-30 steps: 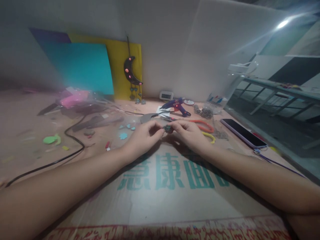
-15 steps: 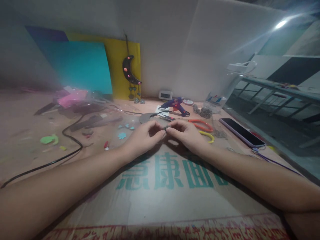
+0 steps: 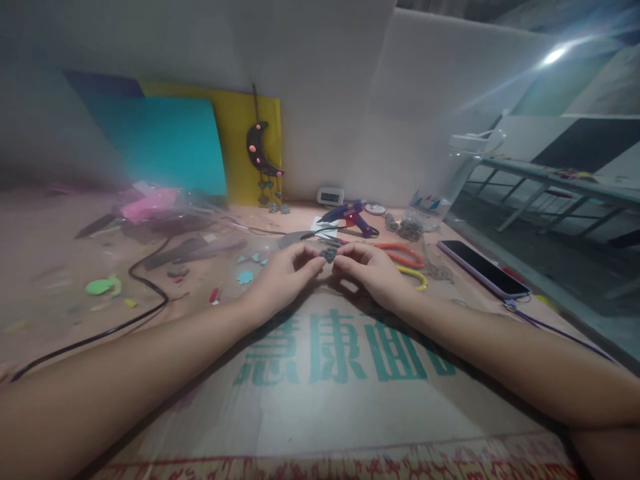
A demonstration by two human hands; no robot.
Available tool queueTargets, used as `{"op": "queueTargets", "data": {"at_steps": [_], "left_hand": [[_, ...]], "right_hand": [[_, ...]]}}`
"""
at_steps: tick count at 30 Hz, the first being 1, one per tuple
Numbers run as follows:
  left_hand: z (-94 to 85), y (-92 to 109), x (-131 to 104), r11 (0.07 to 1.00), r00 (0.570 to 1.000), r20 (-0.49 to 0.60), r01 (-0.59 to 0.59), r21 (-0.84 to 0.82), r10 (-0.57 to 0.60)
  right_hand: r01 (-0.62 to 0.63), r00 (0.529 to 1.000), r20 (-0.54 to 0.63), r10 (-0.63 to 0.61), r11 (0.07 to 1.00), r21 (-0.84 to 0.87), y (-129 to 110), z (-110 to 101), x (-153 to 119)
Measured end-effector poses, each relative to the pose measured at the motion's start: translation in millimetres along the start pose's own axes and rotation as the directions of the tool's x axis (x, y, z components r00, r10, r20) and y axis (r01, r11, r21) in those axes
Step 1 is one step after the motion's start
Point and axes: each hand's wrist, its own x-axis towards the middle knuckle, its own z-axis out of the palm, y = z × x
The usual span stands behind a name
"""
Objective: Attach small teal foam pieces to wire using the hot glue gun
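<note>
Dark grey in colour: pinching a small lumpy piece (image 3: 329, 255) between the fingers of the left hand (image 3: 290, 270) and those of the right hand (image 3: 374, 272), with thumbs and forefingers narrowed at its opposite sides. Showing more of it than half a second ago, when nearly hidden behind fingertips closer together. Still holding it above the tabletop (image 3: 50, 267), nearer than the blue glue gun (image 3: 353, 217), to the left of the orange loop (image 3: 423, 260), with forearms almost unmoved.

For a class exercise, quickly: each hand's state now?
Left hand: closed, pinching a small, lumpy, dark grey-green piece.
Right hand: closed, pinching the same piece.
</note>
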Motion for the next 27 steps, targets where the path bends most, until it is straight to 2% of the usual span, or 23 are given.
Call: {"op": "queueTargets", "data": {"at_steps": [4,7,11,15,21,27], "left_hand": [[0.5,-4.3,1.4,1.000,1.000,0.001,0.026,-0.008,-0.026],[1.1,-10.4,3.2,0.996,0.998,-0.025,0.051,-0.075,-0.053],[0.1,-13.2,4.0,0.994,0.998,-0.038,0.040,-0.099,-0.044],[-1.6,-11.9,4.3,0.997,0.998,-0.050,0.035,-0.067,-0.038],[0.0,-14.3,5.2,0.992,0.997,-0.050,0.047,-0.121,-0.054],[-0.8,-10.7,5.2,0.993,0.998,-0.038,0.039,-0.113,-0.043]], "right_hand": [[0.032,0.999,-0.023,-0.032,0.999,0.009,-0.8,-1.1,1.4],[0.031,0.999,-0.047,-0.028,0.998,0.058,1.0,-1.1,2.5],[0.029,0.998,-0.054,-0.025,0.996,0.083,2.3,0.2,2.2],[0.043,0.998,-0.044,-0.040,0.996,0.075,2.1,0.5,1.8],[0.092,0.991,-0.100,-0.090,0.995,0.022,3.3,-2.2,4.3],[0.113,0.990,-0.079,-0.114,0.993,-0.023,3.0,-2.4,5.1]]}}
